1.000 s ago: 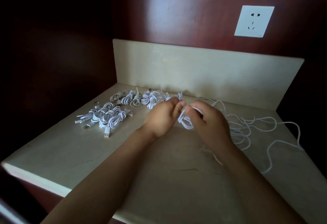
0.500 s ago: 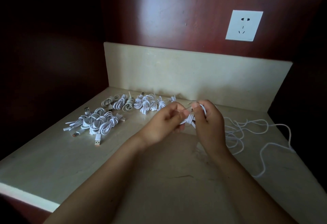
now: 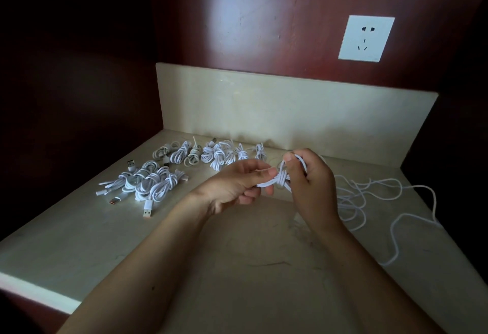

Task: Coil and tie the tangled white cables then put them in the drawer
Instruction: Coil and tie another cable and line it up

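Note:
Both hands hold one coiled white cable (image 3: 280, 180) above the middle of the beige counter (image 3: 237, 267). My left hand (image 3: 237, 185) pinches its left end between thumb and fingers. My right hand (image 3: 309, 183) grips the right part, with loops over its fingers and a wrap of cable round the bundle's middle. Loose tangled white cables (image 3: 375, 201) sprawl on the counter to the right, partly hidden behind my right hand. No drawer is in view.
Several tied white cable bundles lie in a near-left group (image 3: 148, 183) and in a row along the backsplash (image 3: 211, 154). A white wall socket (image 3: 365, 39) sits on the dark red wall. The counter's front edge (image 3: 37, 288) runs at the lower left.
The hands rose slightly and turned the coil on its side. A wrap of cable now circles the bundle's middle. The camera view shifted a little.

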`<state>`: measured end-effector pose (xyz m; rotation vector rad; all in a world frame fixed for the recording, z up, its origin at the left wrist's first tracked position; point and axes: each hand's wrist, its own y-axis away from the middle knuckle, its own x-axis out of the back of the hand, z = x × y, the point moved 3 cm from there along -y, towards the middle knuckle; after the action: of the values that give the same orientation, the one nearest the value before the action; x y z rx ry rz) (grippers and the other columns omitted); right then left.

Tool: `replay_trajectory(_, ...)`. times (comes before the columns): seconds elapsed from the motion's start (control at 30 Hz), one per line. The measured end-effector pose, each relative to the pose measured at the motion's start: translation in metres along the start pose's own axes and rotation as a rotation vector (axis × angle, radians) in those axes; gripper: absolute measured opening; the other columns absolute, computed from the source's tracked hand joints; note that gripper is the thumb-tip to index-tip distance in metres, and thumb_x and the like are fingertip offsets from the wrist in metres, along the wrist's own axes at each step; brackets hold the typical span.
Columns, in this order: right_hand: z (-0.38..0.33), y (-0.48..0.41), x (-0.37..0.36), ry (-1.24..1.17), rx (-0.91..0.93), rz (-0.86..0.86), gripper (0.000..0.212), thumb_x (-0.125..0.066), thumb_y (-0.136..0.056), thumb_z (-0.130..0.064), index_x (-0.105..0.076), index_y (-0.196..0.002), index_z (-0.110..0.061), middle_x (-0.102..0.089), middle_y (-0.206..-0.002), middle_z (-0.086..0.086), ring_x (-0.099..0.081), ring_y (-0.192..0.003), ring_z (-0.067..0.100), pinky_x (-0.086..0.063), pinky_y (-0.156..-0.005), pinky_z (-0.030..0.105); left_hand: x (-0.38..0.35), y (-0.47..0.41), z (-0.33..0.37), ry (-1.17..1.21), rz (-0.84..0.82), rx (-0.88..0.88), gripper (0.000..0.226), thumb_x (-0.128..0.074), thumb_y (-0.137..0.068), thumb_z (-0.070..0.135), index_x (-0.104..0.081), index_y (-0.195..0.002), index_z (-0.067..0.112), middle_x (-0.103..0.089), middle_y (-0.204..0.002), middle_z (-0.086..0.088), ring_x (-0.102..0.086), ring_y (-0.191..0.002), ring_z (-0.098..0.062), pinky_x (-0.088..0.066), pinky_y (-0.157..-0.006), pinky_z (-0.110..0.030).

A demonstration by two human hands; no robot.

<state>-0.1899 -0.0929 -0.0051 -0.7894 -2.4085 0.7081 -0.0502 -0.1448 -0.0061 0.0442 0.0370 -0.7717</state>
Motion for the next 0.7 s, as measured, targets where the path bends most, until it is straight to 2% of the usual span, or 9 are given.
replay_trajectory(0.1, -0.003, -0.004, 0.000, -0.167, -0.064, -0.095, 0.022, -0.056, -0.089, -0.029, -0.064, -0.077, -0.012, -0.060, -0.065, 0.000, -0.053, -0.061, 0.009, -0.042, -0.059, 0.026, 0.003, 0.001, 0.004, -0.106, -0.026, -0.098, 0.025, -0.063, -0.078, 0.035, -0.056, -0.093, 0.016, -0.058, -0.066, -0.003, -0.029, -0.040, -0.003, -0.026, -0.040, -0.014)
replay_trajectory(0.17, -0.003, -0.005, 0.003, -0.332, -0.203, -0.199, 0.019, -0.061, -0.092, -0.017, -0.065, -0.076, -0.007, -0.059, -0.059, 0.001, -0.052, -0.054, 0.007, -0.039, -0.050, 0.022, 0.006, 0.002, 0.005, -0.134, -0.059, -0.146, 0.023, -0.063, -0.084, 0.032, -0.056, -0.097, 0.015, -0.058, -0.065, -0.001, -0.031, -0.041, -0.002, -0.028, -0.042, -0.013)
replay_trajectory(0.27, 0.001, -0.003, 0.005, -0.539, -0.481, -0.342, 0.016, -0.058, -0.093, -0.014, -0.063, -0.078, -0.012, -0.046, -0.048, -0.008, -0.032, -0.037, 0.003, -0.017, -0.039, 0.017, 0.007, 0.003, 0.006, -0.130, -0.103, -0.222, 0.014, -0.058, -0.091, 0.025, -0.054, -0.098, 0.014, -0.058, -0.063, 0.003, -0.031, -0.042, -0.003, -0.029, -0.044, -0.013)
replay_trajectory(0.37, 0.005, -0.001, 0.001, -0.650, -0.580, -0.351, 0.019, -0.052, -0.096, -0.007, -0.061, -0.080, -0.015, -0.040, -0.049, -0.006, -0.022, -0.036, 0.003, -0.012, -0.036, 0.012, 0.004, 0.001, 0.007, -0.077, -0.076, -0.291, 0.012, -0.051, -0.091, 0.024, -0.050, -0.095, 0.013, -0.055, -0.061, 0.005, -0.028, -0.042, -0.003, -0.027, -0.043, -0.013)
replay_trajectory(0.43, 0.004, 0.002, -0.003, -0.621, -0.562, -0.373, 0.026, -0.047, -0.098, -0.005, -0.060, -0.078, -0.015, -0.040, -0.053, -0.001, -0.021, -0.038, 0.005, -0.013, -0.036, 0.012, 0.005, 0.000, 0.008, -0.044, -0.014, -0.338, 0.011, -0.051, -0.092, 0.024, -0.049, -0.092, 0.013, -0.053, -0.061, 0.004, -0.028, -0.041, -0.003, -0.027, -0.042, -0.013)
replay_trajectory(0.53, 0.002, 0.008, -0.008, -0.416, -0.444, -0.429, 0.024, -0.050, -0.100, -0.016, -0.068, -0.085, -0.013, -0.047, -0.054, 0.003, -0.028, -0.037, 0.008, -0.020, -0.037, 0.016, 0.009, -0.002, 0.007, -0.054, 0.124, -0.373, 0.013, -0.051, -0.100, 0.019, -0.048, -0.088, 0.016, -0.050, -0.063, 0.001, -0.031, -0.044, -0.005, -0.028, -0.044, -0.015)
replay_trajectory(0.63, -0.007, 0.012, -0.014, -0.103, -0.154, -0.491, 0.025, -0.052, -0.096, -0.019, -0.070, -0.084, -0.006, -0.050, -0.049, 0.001, -0.040, -0.040, 0.005, -0.035, -0.047, 0.019, 0.016, -0.005, 0.003, -0.180, 0.238, -0.413, 0.012, -0.052, -0.100, 0.017, -0.048, -0.089, 0.015, -0.052, -0.062, 0.003, -0.036, -0.045, -0.004, -0.031, -0.047, -0.016)
replay_trajectory(0.7, -0.011, 0.013, -0.016, 0.065, 0.008, -0.526, 0.022, -0.057, -0.093, -0.023, -0.068, -0.077, -0.012, -0.049, -0.051, 0.003, -0.044, -0.048, 0.007, -0.039, -0.056, 0.031, 0.022, -0.007, -0.001, -0.316, 0.296, -0.446, 0.012, -0.056, -0.098, 0.022, -0.050, -0.092, 0.013, -0.053, -0.062, 0.004, -0.045, -0.050, -0.003, -0.038, -0.054, -0.017)
